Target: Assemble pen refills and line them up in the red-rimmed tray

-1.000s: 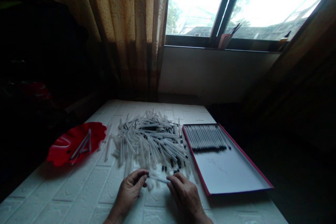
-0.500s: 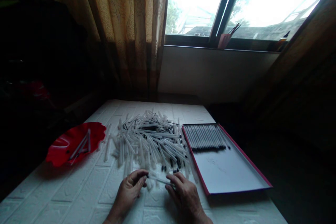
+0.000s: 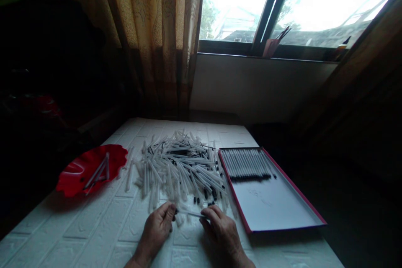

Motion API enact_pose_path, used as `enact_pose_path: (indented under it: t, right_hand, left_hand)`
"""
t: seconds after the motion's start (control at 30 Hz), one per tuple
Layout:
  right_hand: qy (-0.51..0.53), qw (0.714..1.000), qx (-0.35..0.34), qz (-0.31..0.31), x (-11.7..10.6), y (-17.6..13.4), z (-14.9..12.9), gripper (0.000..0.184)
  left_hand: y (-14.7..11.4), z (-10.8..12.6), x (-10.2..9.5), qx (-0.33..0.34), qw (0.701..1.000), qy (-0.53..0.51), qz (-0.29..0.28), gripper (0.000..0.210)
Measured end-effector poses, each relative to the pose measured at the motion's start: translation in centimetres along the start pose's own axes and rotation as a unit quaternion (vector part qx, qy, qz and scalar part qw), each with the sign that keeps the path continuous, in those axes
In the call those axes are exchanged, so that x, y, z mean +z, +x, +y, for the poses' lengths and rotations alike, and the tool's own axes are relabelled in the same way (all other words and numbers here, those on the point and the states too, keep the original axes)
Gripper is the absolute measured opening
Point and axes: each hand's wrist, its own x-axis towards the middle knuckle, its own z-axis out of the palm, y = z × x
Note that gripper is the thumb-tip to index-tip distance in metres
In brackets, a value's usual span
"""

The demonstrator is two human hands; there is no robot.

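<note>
Between my hands a slim pen barrel (image 3: pixel 192 213), whitish and translucent, lies nearly level just above the table. My right hand (image 3: pixel 221 229) is closed on its right end with thumb and fingers. At the other end, my left hand (image 3: pixel 156 225) pinches, thumb pressed against the forefinger; a small dark piece shows at those fingertips. Whether that piece is joined to the barrel is too small to tell. Just beyond the hands spreads a heap of clear pen barrels (image 3: pixel 180 167), with several small black caps (image 3: pixel 196 199) at its near right side.
To the right lies a shallow pink-edged box (image 3: pixel 276 213) with a row of black-ended pens (image 3: pixel 248 165) along its far part. A red wavy-rimmed bowl (image 3: pixel 70 176) at left holds several barrels. The white brick-patterned table (image 3: pixel 91 226) stands before a curtain (image 3: pixel 157 29) and window.
My left thumb has pressed up against the forefinger, closing its pinch at the barrel's left end. My right hand keeps its hold almost in place. The view has shifted slightly.
</note>
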Motion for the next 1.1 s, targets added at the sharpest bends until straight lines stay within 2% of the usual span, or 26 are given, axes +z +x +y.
enact_pose_path:
  t: [0.33,0.63,0.8,0.93,1.1]
  right_hand:
    - [-0.001,1.0,-0.004,0.0,-0.2,0.1,-0.1,0.017]
    - [0.013,1.0,0.001,0.005,-0.6,0.3,-0.4,0.016]
    - [0.017,1.0,0.01,-0.01,-0.5,0.3,-0.4,0.016]
    - [0.02,1.0,0.016,-0.006,-0.6,0.4,-0.4,0.016]
    - [0.055,0.998,0.029,-0.019,-0.5,0.3,0.0,0.014]
  left_hand:
    - [0.1,-0.8,-0.1,0.037,0.999,0.021,-0.017,0.04]
    - [0.1,-0.7,0.0,0.014,0.999,0.025,-0.031,0.05]
    - [0.2,-1.0,-0.2,0.015,0.998,-0.004,-0.054,0.043]
    - [0.3,-1.1,-0.4,0.006,0.998,-0.026,-0.051,0.041]
    - [0.2,-0.6,-0.6,-0.012,0.997,-0.05,-0.062,0.04]
